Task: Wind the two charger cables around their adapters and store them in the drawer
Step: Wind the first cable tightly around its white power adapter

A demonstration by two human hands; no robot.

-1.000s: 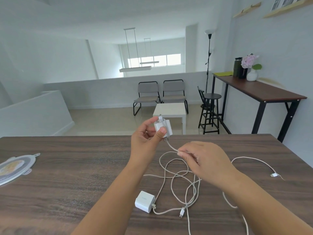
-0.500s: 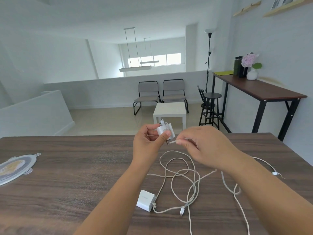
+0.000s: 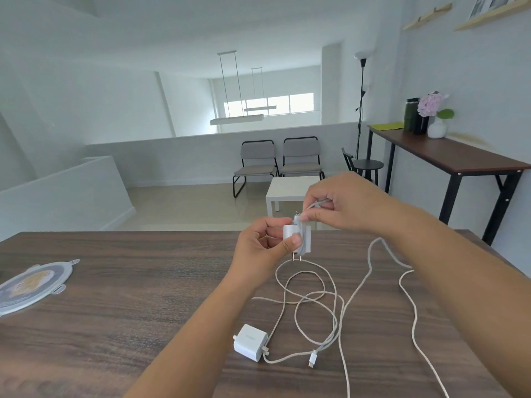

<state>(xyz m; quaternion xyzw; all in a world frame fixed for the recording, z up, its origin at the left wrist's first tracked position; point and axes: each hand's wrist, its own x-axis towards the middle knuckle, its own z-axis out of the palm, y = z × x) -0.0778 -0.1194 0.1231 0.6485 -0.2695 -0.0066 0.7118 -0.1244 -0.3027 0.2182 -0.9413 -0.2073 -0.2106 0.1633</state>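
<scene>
My left hand [image 3: 263, 248] pinches a white adapter [image 3: 305, 238] above the table, its prongs pointing down. A turn of its pale cable [image 3: 370, 271] lies across the adapter's body. My right hand [image 3: 342, 203] grips that cable just above the adapter; the rest trails off to the right and down over the table. A second white adapter [image 3: 249, 341] lies flat on the wooden table [image 3: 129, 297] near me, its own cable [image 3: 313, 305] in loose loops beside it, the plug end [image 3: 312, 359] free. No drawer is in view.
A round lidded container [image 3: 28, 285] sits at the table's left edge. Beyond the table stand a white side table [image 3: 287, 188], two grey chairs, a black stool and a long dark desk [image 3: 448, 156] along the right wall.
My right hand rose from the table up and over the adapter, carrying the cable with it and laying a turn across the adapter. My left hand turned the adapter prongs-down.
</scene>
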